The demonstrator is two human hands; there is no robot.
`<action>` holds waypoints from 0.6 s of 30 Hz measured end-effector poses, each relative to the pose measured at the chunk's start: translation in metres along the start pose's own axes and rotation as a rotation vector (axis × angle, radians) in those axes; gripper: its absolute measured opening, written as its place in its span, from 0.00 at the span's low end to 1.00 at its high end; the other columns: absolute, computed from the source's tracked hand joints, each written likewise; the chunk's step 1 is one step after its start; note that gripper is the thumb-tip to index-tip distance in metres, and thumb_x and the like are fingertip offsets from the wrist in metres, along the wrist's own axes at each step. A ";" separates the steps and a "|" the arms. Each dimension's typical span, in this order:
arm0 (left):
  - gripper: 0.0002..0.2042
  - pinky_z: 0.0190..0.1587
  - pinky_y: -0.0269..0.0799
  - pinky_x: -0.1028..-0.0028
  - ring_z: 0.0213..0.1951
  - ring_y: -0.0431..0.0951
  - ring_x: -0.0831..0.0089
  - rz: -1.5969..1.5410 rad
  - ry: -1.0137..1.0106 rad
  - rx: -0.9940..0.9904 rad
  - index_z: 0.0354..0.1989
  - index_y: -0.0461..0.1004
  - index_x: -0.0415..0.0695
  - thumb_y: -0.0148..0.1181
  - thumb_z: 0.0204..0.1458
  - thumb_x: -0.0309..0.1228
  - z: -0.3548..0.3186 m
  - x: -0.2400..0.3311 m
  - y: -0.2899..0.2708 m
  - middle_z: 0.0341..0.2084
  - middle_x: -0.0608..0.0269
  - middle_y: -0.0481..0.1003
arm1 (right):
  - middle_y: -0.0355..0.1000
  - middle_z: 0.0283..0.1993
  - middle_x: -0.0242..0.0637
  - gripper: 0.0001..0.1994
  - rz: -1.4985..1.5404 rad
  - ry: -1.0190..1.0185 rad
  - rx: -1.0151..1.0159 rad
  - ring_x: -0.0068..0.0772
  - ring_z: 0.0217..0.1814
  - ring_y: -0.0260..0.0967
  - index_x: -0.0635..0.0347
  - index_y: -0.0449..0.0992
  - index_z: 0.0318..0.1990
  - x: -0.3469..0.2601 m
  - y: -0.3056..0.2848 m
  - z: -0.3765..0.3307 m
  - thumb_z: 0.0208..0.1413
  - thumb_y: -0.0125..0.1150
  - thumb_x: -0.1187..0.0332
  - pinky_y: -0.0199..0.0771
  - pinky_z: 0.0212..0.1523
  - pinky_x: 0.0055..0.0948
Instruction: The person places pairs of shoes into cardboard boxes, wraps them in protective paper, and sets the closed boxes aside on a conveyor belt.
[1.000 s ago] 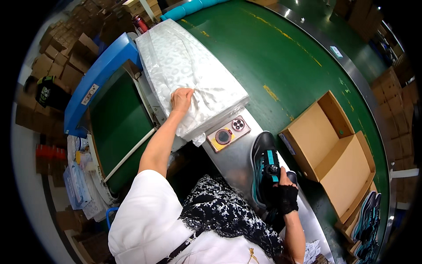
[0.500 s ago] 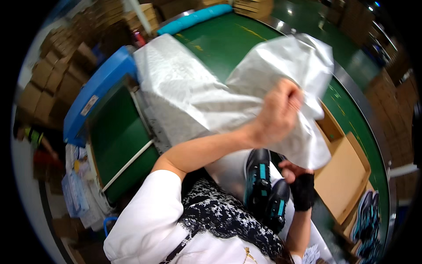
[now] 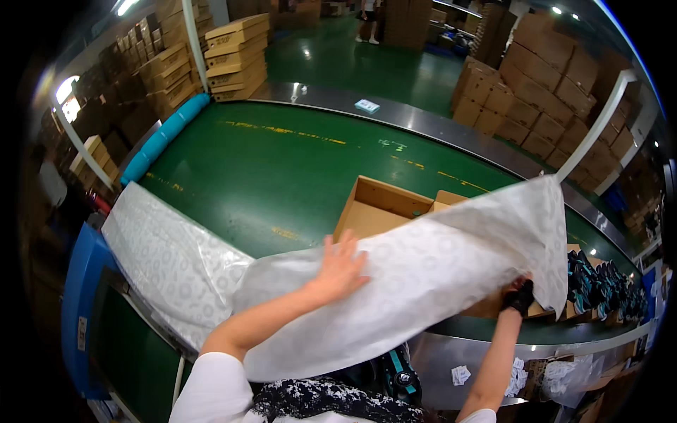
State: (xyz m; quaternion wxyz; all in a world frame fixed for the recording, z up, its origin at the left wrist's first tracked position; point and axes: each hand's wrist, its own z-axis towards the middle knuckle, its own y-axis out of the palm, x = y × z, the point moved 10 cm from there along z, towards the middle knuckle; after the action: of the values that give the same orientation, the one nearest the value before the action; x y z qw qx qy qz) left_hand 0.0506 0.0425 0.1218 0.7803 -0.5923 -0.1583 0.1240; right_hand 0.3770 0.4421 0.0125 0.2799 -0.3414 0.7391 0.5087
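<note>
A white sheet of wrapping paper with a faint round pattern [image 3: 423,264] stretches in front of me, over part of an open cardboard box [image 3: 374,218]. My left hand [image 3: 341,269] lies against the sheet's upper left part, fingers spread. At the sheet's lower right edge, my right hand [image 3: 520,293], in a black fingerless glove, pinches the paper. Below the sheet, near my lap, a black shoe with teal parts [image 3: 400,372] shows partly; the paper hides the rest. More patterned paper [image 3: 166,261] lies flat on the left.
A green conveyor belt [image 3: 282,162] runs across, with a metal rim [image 3: 451,127] beyond. Black and teal shoes [image 3: 603,289] line up at the right. A blue panel [image 3: 81,310] stands at the left, a teal roll [image 3: 166,137] at the back left. Stacked cartons [image 3: 238,56] rise behind.
The sheet, bunched and raised before, is now spread out lower across the box. My left hand has opened from its grip. My right hand has moved from beside the shoes to the sheet's edge.
</note>
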 end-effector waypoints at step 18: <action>0.12 0.13 0.65 0.80 0.17 0.71 0.77 -1.328 -0.757 -0.360 0.34 0.66 0.44 0.57 0.46 0.36 -0.055 -0.131 0.101 0.21 0.63 0.71 | 0.62 0.49 0.39 0.23 -1.040 -0.331 -0.772 0.32 0.49 0.63 0.61 0.62 0.50 0.042 0.029 -0.316 0.43 0.58 0.73 0.65 0.47 0.28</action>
State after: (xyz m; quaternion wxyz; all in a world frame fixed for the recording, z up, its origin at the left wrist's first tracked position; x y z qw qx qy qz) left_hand -0.0491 -0.0296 -0.0021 0.4761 -0.4085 -0.7520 -0.2025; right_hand 0.3072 0.1419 0.0997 0.4561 -0.6466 0.1904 0.5811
